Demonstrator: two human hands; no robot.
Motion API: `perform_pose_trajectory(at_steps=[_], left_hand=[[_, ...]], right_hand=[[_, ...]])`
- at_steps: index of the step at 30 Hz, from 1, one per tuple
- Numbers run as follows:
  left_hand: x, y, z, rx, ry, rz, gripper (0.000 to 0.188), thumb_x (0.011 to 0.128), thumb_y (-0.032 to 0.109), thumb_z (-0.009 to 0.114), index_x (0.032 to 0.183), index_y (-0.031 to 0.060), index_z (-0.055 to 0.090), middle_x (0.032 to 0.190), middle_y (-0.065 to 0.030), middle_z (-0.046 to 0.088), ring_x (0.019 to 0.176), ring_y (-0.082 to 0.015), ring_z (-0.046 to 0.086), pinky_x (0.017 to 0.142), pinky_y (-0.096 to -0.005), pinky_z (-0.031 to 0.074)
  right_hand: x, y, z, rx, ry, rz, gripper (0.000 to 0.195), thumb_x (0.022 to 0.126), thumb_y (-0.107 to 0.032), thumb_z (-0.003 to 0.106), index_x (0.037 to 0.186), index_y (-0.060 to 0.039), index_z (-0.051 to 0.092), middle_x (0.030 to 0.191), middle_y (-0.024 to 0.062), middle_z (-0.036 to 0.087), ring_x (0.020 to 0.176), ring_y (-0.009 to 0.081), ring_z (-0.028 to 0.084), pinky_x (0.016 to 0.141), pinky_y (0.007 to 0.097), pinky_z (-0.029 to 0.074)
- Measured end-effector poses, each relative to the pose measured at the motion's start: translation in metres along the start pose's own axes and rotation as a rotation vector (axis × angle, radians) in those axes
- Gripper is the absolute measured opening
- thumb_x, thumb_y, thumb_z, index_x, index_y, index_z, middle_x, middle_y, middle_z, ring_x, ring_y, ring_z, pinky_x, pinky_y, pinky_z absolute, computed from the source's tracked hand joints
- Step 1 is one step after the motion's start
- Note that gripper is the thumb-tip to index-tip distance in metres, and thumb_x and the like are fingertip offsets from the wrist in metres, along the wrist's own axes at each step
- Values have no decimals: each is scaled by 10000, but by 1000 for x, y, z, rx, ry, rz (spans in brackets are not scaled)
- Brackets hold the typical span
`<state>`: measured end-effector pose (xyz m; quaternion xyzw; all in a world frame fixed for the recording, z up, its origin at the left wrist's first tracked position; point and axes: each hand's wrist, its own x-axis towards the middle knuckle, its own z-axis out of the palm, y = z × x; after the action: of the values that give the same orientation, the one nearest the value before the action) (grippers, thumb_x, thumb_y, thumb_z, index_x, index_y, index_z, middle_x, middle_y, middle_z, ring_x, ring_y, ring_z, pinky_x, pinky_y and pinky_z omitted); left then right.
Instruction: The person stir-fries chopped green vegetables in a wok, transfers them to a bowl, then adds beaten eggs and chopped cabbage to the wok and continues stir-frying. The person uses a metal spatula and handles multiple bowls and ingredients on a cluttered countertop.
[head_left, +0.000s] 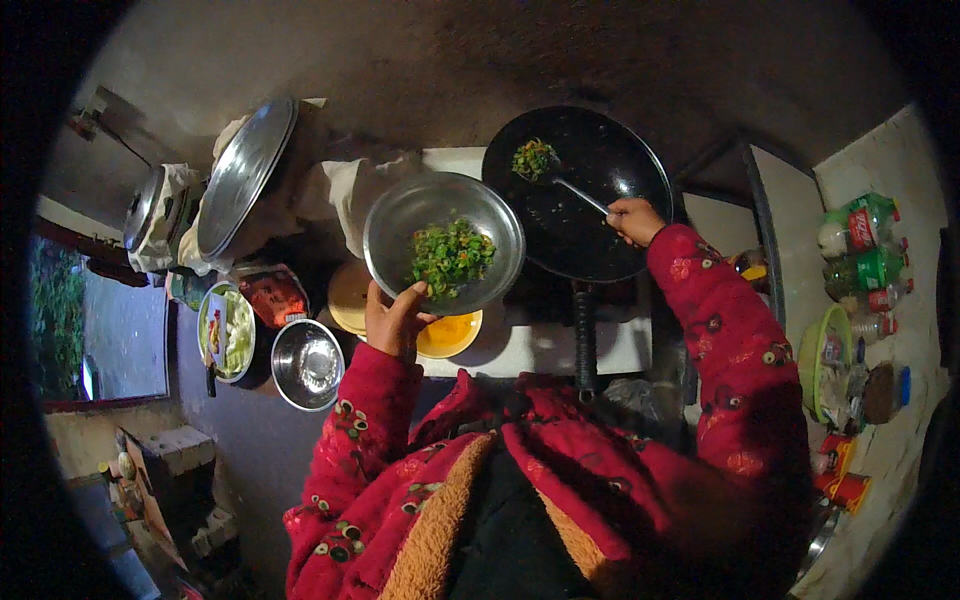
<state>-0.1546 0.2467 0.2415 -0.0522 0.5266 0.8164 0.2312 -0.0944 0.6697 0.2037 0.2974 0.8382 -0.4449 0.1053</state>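
Note:
My left hand (399, 321) grips the near rim of a metal bowl (384, 225), holding it beside the wok. Chopped green vegetables with orange bits (451, 257) lie in the bowl. My right hand (636, 222) is closed around the handle of a metal ladle or spatula (579, 193), which reaches into the black wok (562, 240). A small heap of the same chopped greens (534, 160) sits at the utensil's head, hiding its shape. The wok's long dark handle (584, 337) points toward me. Partly under the bowl is a yellow dish (452, 335) with orange-yellow contents.
Left stand an empty metal bowl (307, 364), a bowl of pale cut vegetables (238, 330) with a knife (211, 375) across it, and a red package (274, 295). A large metal lid (249, 176) leans behind. Bottles (862, 225) and a green basin (819, 360) are at right.

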Motion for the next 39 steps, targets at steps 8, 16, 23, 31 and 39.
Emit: perform_pose_trajectory(at_steps=[8,16,23,31,39], left_hand=[[23,-8,43,11,-143,-42,422,776,94,677,1097,2,419,868,-115,563,551,-190,595,556,-343,558],[51,-40,79,-19,-182,-103,483,750,88,696,1117,-11,397,885,-146,561,613,-196,599,571,-360,547],[44,-46,73,-169,-164,-61,424,772,38,633,1113,-20,388,924,-174,567,641,-265,606,640,-444,559],[2,-16,24,-71,-3,-5,348,787,64,629,1084,32,451,837,-76,525,539,-118,483,474,-241,462],[-34,1,2,-68,126,46,450,782,90,611,1193,45,432,981,-85,534,633,-115,518,482,-228,459]], right_hand=[[-91,-15,-39,140,272,-274,206,838,-121,615,1014,-15,600,719,62,589,570,146,554,495,287,435],[-188,-49,-35,-861,614,-676,269,835,-105,596,1103,-87,581,928,111,589,776,329,608,617,396,492],[-147,-21,-83,-676,499,-308,244,807,-149,595,1043,-95,625,946,135,637,859,373,606,738,470,483],[26,19,-119,-913,117,-107,279,701,-141,657,969,-70,684,921,163,664,889,324,634,791,407,496],[88,21,-60,-347,-308,-134,322,766,-75,663,1086,-50,646,729,53,617,588,117,551,518,287,446]])
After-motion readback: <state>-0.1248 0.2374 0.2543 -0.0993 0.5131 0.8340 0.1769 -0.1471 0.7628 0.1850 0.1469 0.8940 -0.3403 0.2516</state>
